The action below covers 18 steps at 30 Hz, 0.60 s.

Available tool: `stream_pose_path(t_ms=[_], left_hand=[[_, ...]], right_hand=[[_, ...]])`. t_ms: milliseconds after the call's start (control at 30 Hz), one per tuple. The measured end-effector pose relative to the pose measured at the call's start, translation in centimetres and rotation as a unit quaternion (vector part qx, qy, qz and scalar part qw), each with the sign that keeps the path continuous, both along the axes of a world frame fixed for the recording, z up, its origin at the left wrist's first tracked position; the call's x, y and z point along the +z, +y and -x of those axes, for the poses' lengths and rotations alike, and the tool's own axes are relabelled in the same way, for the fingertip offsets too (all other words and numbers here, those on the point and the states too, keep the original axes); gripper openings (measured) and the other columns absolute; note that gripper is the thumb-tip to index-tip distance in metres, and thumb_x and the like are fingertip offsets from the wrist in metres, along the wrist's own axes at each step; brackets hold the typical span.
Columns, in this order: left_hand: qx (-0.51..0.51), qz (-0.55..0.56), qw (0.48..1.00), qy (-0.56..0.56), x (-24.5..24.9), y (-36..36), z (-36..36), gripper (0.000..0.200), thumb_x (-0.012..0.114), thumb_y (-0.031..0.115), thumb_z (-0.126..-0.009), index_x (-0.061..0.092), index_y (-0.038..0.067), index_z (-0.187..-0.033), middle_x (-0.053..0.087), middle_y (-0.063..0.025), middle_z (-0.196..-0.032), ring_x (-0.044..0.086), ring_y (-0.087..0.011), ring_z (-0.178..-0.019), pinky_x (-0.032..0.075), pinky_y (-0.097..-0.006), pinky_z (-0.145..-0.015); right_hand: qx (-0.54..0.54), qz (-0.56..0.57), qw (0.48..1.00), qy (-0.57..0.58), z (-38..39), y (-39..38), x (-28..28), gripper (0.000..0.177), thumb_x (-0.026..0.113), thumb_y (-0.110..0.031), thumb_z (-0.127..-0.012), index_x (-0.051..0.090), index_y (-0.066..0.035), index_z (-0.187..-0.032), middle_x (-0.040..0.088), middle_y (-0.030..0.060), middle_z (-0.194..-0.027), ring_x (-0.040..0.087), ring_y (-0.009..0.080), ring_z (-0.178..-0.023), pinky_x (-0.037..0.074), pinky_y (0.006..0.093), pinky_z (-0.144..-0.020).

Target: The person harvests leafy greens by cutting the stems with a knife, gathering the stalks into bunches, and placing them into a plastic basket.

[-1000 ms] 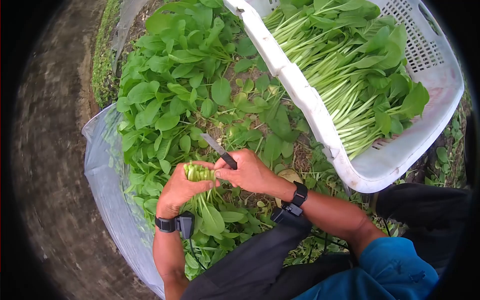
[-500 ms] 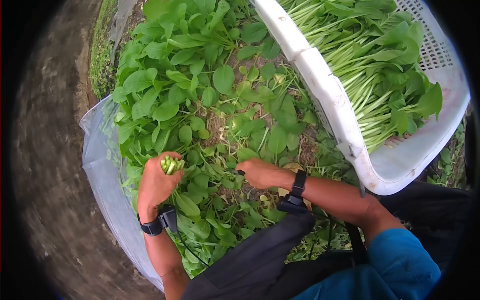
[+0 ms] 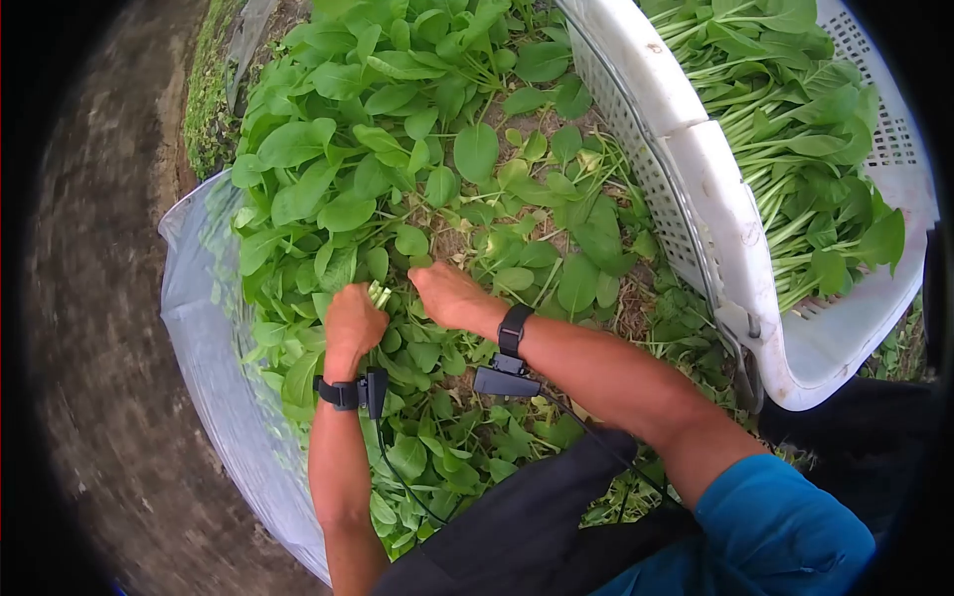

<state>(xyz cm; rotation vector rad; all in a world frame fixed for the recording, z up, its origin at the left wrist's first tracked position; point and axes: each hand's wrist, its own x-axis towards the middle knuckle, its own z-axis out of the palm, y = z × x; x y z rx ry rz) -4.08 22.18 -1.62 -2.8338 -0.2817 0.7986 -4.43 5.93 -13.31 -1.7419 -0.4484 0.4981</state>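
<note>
My left hand (image 3: 356, 320) is closed around a bunch of leafy greens; its pale cut stalk ends (image 3: 379, 294) stick out on the right side of the fist. Just right of it, my right hand (image 3: 445, 294) is a fist low among the leaves, and whatever it grips is hidden from me. The two hands are close together but apart. Broad-leaved green plants (image 3: 328, 179) grow thickly beyond and around my left hand.
A white plastic crate (image 3: 730, 199) at upper right holds many cut greens (image 3: 795, 149) laid lengthwise. Clear plastic sheeting (image 3: 204, 328) edges the bed on the left, beside a bare dirt path (image 3: 109, 298). My dark-trousered knee (image 3: 556, 487) is below.
Both hands have moved forward, away from my body, and closer together. The left fist has turned, showing less of the stalk ends. A small dark object at my right fist is no longer visible.
</note>
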Motion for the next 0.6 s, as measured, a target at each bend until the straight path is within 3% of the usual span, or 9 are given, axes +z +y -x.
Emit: stream_pose_path(t_ms=[100, 267, 333, 367, 400, 433, 467, 533, 600], left_hand=[[-0.004, 0.004, 1.000, 0.005, -0.3, 0.7, 0.7, 0.027, 0.070, 0.008, -0.079, 0.074, -0.003, -0.104, 0.073, -0.0319, -0.102, 0.071, -0.0495, -0.101, 0.057, -0.0541, -0.091], [-0.042, 0.090, 0.994, -0.045, 3.6, -1.3, 1.7, 0.029, 0.073, 0.010, -0.079, 0.072, -0.004, -0.104, 0.073, -0.0313, -0.099, 0.069, -0.0511, -0.095, 0.056, -0.0542, -0.088], [-0.031, 0.118, 0.991, -0.060, 6.3, -3.3, 2.2, 0.028, 0.075, 0.011, -0.080, 0.071, -0.004, -0.103, 0.072, -0.0294, -0.094, 0.069, -0.0503, -0.090, 0.055, -0.0521, -0.084], [-0.023, 0.166, 0.983, -0.080, 7.4, -4.1, 2.5, 0.026, 0.076, 0.011, -0.081, 0.070, -0.004, -0.101, 0.069, -0.0231, -0.084, 0.065, -0.0387, -0.077, 0.054, -0.0462, -0.075], [-0.016, 0.213, 0.972, -0.101, 8.5, -5.1, 2.8, 0.025, 0.078, 0.011, -0.081, 0.069, -0.004, -0.099, 0.066, -0.0169, -0.073, 0.062, -0.0270, -0.064, 0.052, -0.0404, -0.065], [0.004, 0.233, 0.967, -0.100, 9.5, -6.3, 2.9, 0.024, 0.079, 0.008, -0.083, 0.070, -0.003, -0.101, 0.062, -0.0072, -0.071, 0.053, -0.0128, -0.063, 0.047, -0.0326, -0.061], [-0.002, 0.234, 0.967, -0.103, 10.2, -7.3, 3.0, 0.024, 0.079, 0.008, -0.083, 0.070, -0.003, -0.101, 0.062, -0.0072, -0.071, 0.053, -0.0128, -0.063, 0.047, -0.0326, -0.061], [0.037, 0.261, 0.962, -0.071, 11.2, -8.8, 3.4, 0.025, 0.078, 0.008, -0.082, 0.071, -0.002, -0.104, 0.070, -0.0187, -0.079, 0.066, -0.0285, -0.068, 0.054, -0.0383, -0.070], [0.043, 0.280, 0.957, -0.064, 11.0, -9.2, 3.8, 0.024, 0.079, 0.008, -0.083, 0.071, -0.002, -0.103, 0.069, -0.0124, -0.077, 0.061, -0.0182, -0.065, 0.052, -0.0341, -0.067]], right_hand=[[0.120, 0.057, 0.990, 0.049, 2.4, -0.2, -1.9, 0.028, 0.060, 0.011, -0.083, 0.067, 0.010, -0.110, 0.068, 0.0353, -0.088, 0.071, 0.0512, -0.092, 0.058, 0.0551, -0.080], [0.134, 0.056, 0.988, 0.042, 7.5, -8.2, -0.7, 0.032, 0.060, 0.009, -0.087, 0.066, 0.010, -0.118, 0.070, 0.0307, -0.088, 0.072, 0.0496, -0.080, 0.058, 0.0524, -0.071], [-0.031, -0.012, 0.997, 0.065, 8.4, -10.5, -0.2, 0.025, 0.062, 0.002, -0.091, 0.067, 0.010, -0.114, 0.070, 0.0314, -0.091, 0.070, 0.0485, -0.082, 0.056, 0.0525, -0.073], [-0.047, -0.068, 0.977, 0.197, 7.7, -11.2, 0.2, 0.026, 0.067, -0.004, -0.094, 0.067, 0.007, -0.119, 0.071, 0.0198, -0.086, 0.070, 0.0347, -0.072, 0.055, 0.0433, -0.065], [-0.052, -0.066, 0.977, 0.196, 6.7, -11.6, 1.2, 0.026, 0.067, -0.004, -0.094, 0.067, 0.007, -0.119, 0.071, 0.0198, -0.086, 0.070, 0.0347, -0.072, 0.055, 0.0433, -0.065], [-0.086, -0.193, 0.935, 0.286, 5.5, -11.5, 2.4, 0.029, 0.071, -0.008, -0.095, 0.067, 0.005, -0.120, 0.070, 0.0128, -0.083, 0.067, 0.0251, -0.069, 0.053, 0.0365, -0.061], [-0.117, -0.317, 0.867, 0.366, 4.6, -11.3, 3.5, 0.032, 0.075, -0.013, -0.096, 0.066, 0.004, -0.122, 0.068, 0.0058, -0.080, 0.064, 0.0156, -0.066, 0.050, 0.0296, -0.058], [-0.114, -0.357, 0.845, 0.382, 3.5, -10.5, 5.1, 0.032, 0.077, -0.015, -0.097, 0.066, 0.003, -0.122, 0.067, 0.0025, -0.082, 0.060, 0.0099, -0.067, 0.048, 0.0259, -0.056], [-0.109, -0.395, 0.821, 0.398, 3.1, -9.8, 6.0, 0.032, 0.078, -0.018, -0.098, 0.066, 0.001, -0.121, 0.066, -0.0009, -0.084, 0.057, 0.0042, -0.067, 0.045, 0.0223, -0.054]])
